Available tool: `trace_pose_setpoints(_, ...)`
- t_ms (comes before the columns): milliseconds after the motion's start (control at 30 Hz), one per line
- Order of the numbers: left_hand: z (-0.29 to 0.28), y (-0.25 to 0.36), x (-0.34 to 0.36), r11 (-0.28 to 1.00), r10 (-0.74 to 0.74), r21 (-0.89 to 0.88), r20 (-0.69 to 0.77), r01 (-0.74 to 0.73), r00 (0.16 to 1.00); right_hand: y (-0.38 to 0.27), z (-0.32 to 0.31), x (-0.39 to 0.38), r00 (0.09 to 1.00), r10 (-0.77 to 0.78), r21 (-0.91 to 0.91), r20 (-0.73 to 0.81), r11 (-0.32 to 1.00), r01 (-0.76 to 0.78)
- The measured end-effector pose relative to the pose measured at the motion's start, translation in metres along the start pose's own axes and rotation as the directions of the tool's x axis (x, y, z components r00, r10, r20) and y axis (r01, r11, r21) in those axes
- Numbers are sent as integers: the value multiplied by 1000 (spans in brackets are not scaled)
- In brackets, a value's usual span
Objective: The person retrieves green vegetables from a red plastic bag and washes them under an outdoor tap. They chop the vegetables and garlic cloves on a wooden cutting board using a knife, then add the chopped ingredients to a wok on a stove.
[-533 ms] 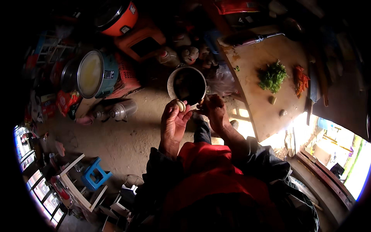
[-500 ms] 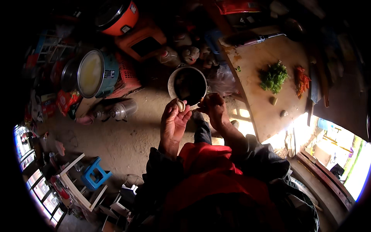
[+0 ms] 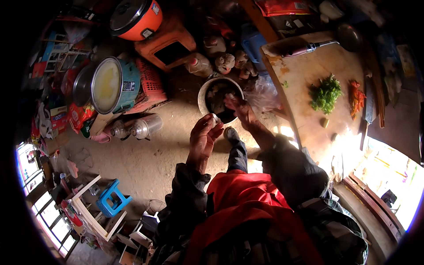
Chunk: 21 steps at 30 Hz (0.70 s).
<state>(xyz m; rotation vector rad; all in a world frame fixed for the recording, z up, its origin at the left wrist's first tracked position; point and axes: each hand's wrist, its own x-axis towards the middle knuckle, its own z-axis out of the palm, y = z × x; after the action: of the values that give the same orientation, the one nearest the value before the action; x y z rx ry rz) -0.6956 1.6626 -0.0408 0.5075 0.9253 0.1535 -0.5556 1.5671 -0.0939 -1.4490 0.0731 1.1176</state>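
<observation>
Greens (image 3: 326, 94) on desk (image 3: 311, 126) at rt; your L hand (image 3: 203, 140) pinches pale pc (image 3: 215, 119), blurred R hand (image 3: 244, 111) o/ bucket (image 3: 202, 101), can't tell grip.

A dim, cluttered kitchen with a bare, earth-coloured floor (image 3: 154, 154); whether it belongs to a home or a small eatery cannot be told. On the right, a pale surface (image 3: 304, 84) holds chopped greens (image 3: 326, 95), a pile of red shreds (image 3: 356, 98) and a long-handled utensil (image 3: 304, 50). At the upper left are an orange-red rice cooker (image 3: 145, 26) and a red plastic crate (image 3: 152, 86). Lower left, a low blue stool (image 3: 114, 198) stands near a barred window (image 3: 56, 227).
</observation>
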Motion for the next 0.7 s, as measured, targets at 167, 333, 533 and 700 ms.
trace_pose_setpoints(167,13,5,0,971,61,225,76,-76,995,8,17,-30,962,-266,68,61,963,261)
trace_pose_setpoints(333,25,22,-20,829,356,463,-7,-312,934,29,8,14,860,-482,-496,-165,794,350)
trace_pose_setpoints(533,106,10,-45,663,389,570,292,-486,874,-27,-23,-62,920,-378,-797,-105,585,150)
trace_pose_setpoints(700,184,-49,-48,416,324,551,653,-723,684,-27,-68,-181,908,-389,-860,155,398,318)
